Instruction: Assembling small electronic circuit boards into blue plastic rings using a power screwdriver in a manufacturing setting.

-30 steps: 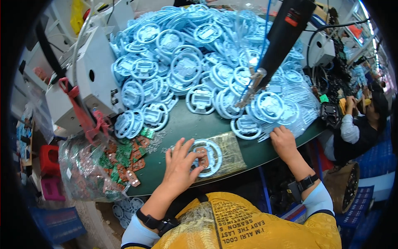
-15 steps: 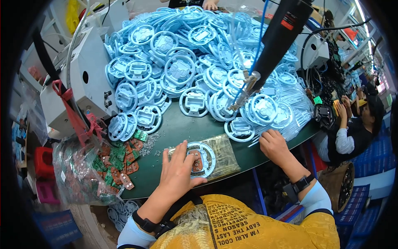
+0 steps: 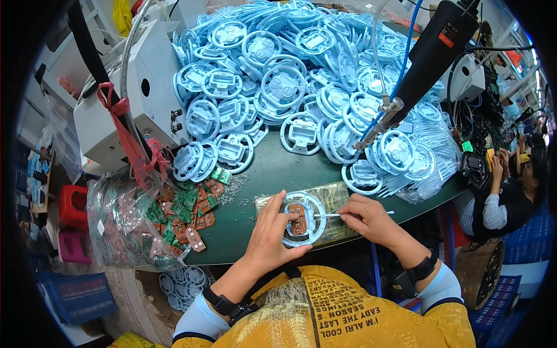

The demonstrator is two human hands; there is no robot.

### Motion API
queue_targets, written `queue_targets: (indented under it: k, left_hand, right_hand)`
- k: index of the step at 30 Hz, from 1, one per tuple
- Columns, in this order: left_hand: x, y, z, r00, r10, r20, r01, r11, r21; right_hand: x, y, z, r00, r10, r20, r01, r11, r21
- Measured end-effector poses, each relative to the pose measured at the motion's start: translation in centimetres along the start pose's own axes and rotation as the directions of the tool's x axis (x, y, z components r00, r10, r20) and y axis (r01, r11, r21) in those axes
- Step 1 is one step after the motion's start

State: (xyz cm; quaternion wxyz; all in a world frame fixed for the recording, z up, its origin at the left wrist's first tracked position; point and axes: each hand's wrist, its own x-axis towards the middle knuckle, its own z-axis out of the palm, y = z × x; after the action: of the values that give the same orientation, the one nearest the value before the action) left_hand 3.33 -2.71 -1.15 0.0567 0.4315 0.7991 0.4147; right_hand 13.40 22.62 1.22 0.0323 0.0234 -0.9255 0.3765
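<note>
A light-blue toy steering wheel part lies on a block wrapped in clear yellowish film near the table's front edge. In its middle sits a brown circuit board. My left hand grips the wheel from the left, thumb at the near rim and a finger reaching onto the board. Between the fingers of my right hand is a thin pale-blue stick. Its left end meets the wheel's right side; its other end pokes out beyond my hand.
A tall heap of light-blue wheel parts covers the back. Thin sticks lie in plastic at right. Green and brown circuit boards and small screws are at left. A black electric screwdriver hangs above; a grey machine box stands left.
My right hand has moved left from the stick pile, bringing a stick to the wheel. My left hand stays on the wheel. The whole view has shifted slightly.
</note>
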Motion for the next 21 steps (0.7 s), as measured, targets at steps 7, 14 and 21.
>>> queue_targets:
  k: [7,14,21]
  left_hand:
    - [0.0,-0.5,-0.3,1.0,-0.012,0.006,0.012,1.0,-0.025]
    - [0.1,-0.5,-0.3,0.999,-0.034,0.025,0.035,0.998,-0.045]
    - [0.3,-0.5,-0.3,0.999,-0.017,0.038,0.018,1.0,-0.025]
  right_hand:
    - [1.0,1.1,0.4,0.989,-0.002,0.147,-0.027,0.981,0.194]
    - [1.2,0.6,0.5,0.946,0.22,0.237,-0.284,0.917,0.281]
    - [1.5,0.3,0.7,0.997,-0.016,0.073,0.015,1.0,0.019]
